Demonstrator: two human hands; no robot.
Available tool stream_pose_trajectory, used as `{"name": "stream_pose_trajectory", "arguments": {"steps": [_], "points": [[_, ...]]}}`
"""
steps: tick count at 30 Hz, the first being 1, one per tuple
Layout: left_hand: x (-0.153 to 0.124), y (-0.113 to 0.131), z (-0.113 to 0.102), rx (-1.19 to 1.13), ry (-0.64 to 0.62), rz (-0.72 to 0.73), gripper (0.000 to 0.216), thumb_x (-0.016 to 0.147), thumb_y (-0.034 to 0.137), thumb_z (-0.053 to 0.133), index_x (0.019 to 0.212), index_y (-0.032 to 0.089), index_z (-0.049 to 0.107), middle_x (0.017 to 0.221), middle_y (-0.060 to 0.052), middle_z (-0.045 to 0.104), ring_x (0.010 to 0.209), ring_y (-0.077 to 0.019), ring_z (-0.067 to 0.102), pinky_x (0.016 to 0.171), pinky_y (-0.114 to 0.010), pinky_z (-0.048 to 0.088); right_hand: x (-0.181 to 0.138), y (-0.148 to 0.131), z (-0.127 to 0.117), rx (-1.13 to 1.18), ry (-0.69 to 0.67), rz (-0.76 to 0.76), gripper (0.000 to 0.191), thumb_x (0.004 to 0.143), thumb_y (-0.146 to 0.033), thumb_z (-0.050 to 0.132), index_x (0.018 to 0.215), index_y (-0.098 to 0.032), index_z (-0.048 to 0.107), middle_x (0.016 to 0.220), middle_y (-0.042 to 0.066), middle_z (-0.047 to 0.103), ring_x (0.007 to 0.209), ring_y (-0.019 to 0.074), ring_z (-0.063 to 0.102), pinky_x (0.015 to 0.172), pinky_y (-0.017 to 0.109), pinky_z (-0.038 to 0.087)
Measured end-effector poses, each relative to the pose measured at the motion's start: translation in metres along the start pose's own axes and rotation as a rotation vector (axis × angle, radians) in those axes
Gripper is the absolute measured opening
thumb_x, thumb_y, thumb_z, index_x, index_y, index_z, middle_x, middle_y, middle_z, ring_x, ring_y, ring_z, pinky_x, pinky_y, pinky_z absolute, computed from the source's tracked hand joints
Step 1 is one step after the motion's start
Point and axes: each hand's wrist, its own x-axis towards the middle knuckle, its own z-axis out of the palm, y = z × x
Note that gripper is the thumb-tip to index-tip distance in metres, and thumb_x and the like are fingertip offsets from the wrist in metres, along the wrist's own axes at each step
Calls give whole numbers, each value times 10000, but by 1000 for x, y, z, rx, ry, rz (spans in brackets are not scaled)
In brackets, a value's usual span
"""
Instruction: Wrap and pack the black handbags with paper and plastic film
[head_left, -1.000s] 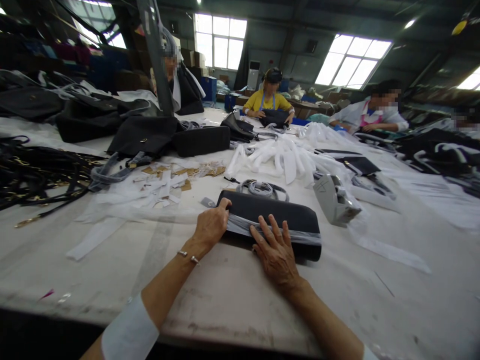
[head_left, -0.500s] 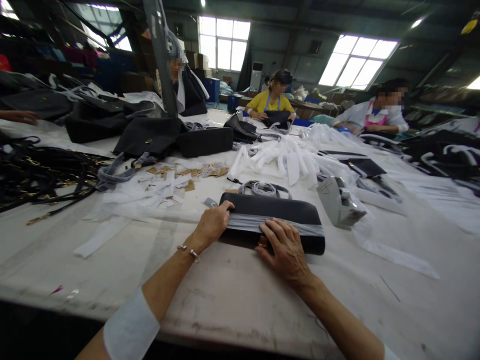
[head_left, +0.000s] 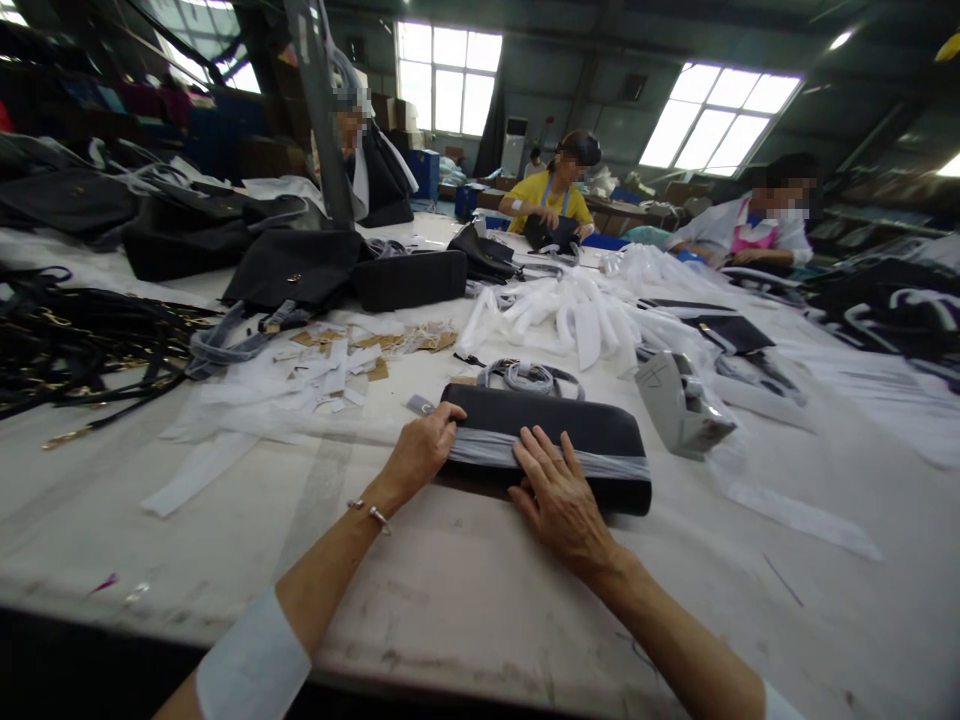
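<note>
A black handbag (head_left: pixel 570 430) lies on its side on the white table (head_left: pixel 465 600) in front of me. A translucent strip of wrapping (head_left: pixel 600 462) runs along its near edge. My left hand (head_left: pixel 420 450) is closed on the bag's left end, thumb on top, pinching the strip there. My right hand (head_left: pixel 559 498) lies flat on the bag's near side with fingers stretched out, pressing the strip down. The bag's wrapped handles (head_left: pixel 525 377) lie just behind it.
A grey tape dispenser (head_left: pixel 679 405) stands right of the bag. White strips (head_left: pixel 577 315), paper scraps (head_left: pixel 337 365), black straps (head_left: pixel 67 340) and other black bags (head_left: pixel 409 280) lie further back. Three people work at the far side.
My right hand curled over the bag's near edge half a second ago and now lies flat with fingers spread again. My left hand has kept its hold.
</note>
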Motion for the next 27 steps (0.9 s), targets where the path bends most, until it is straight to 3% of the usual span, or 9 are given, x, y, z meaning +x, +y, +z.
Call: {"name": "stream_pose_trajectory", "arguments": {"steps": [4, 10, 13, 16, 20, 22, 24, 27], "points": [[1, -8, 2, -194, 16, -27, 248, 920, 298, 405, 1077, 202, 573, 632, 32, 537, 604, -163, 545, 586, -264, 399, 5, -6, 0, -45, -107, 23, 582, 917, -317, 586, 1459, -273, 381, 1536, 100, 359, 1419, 391, 270, 1111, 716, 163], [1, -13, 3, -310, 24, -51, 228, 915, 333, 420, 1055, 196, 539, 582, 61, 452, 521, -139, 449, 525, -249, 346, 15, -10, 2, -44, -124, 75, 742, 796, -441, 740, 1448, -325, 405, 1517, 114, 390, 1364, 449, 337, 1064, 736, 220], [-1, -10, 6, -234, 58, -46, 195, 924, 311, 414, 1031, 207, 539, 619, 47, 522, 556, -150, 517, 556, -255, 383, 15, -11, 4, -50, -102, 86, 775, 759, -397, 784, 1440, -330, 419, 1510, 112, 403, 1361, 447, 341, 1073, 715, 234], [-3, -4, 10, -44, 110, -32, 173, 936, 269, 411, 1035, 214, 543, 785, -3, 642, 693, -176, 624, 657, -276, 441, 14, -13, 6, -57, -85, 95, 759, 754, -346, 791, 1427, -320, 440, 1503, 111, 414, 1365, 434, 341, 1092, 680, 247], [-17, -4, 9, 56, 242, -94, 163, 902, 282, 526, 1054, 225, 514, 821, -10, 650, 787, -203, 656, 711, -290, 476, 12, -15, 7, -66, -90, 125, 754, 764, -367, 782, 1432, -331, 432, 1502, 102, 420, 1367, 423, 343, 1101, 662, 239], [-32, -9, 6, -94, 360, -198, 160, 857, 312, 609, 943, 223, 508, 762, 15, 614, 723, -188, 647, 686, -282, 495, 12, -16, 7, -65, -111, 146, 749, 780, -408, 764, 1440, -344, 416, 1508, 91, 415, 1374, 411, 339, 1108, 653, 227], [-49, -15, 2, -402, 453, -367, 201, 832, 325, 660, 856, 209, 497, 730, 25, 592, 669, -168, 644, 679, -284, 526, 11, -16, 7, -63, -127, 160, 736, 796, -435, 744, 1444, -355, 405, 1514, 78, 407, 1385, 396, 326, 1119, 642, 208], [-69, -15, -5, -1038, 418, -619, 140, 848, 236, 665, 881, 167, 546, 871, -56, 662, 824, -185, 690, 807, -317, 566, 10, -16, 7, -69, -134, 165, 721, 812, -426, 727, 1449, -364, 395, 1519, 69, 401, 1396, 386, 311, 1126, 633, 186]]}}
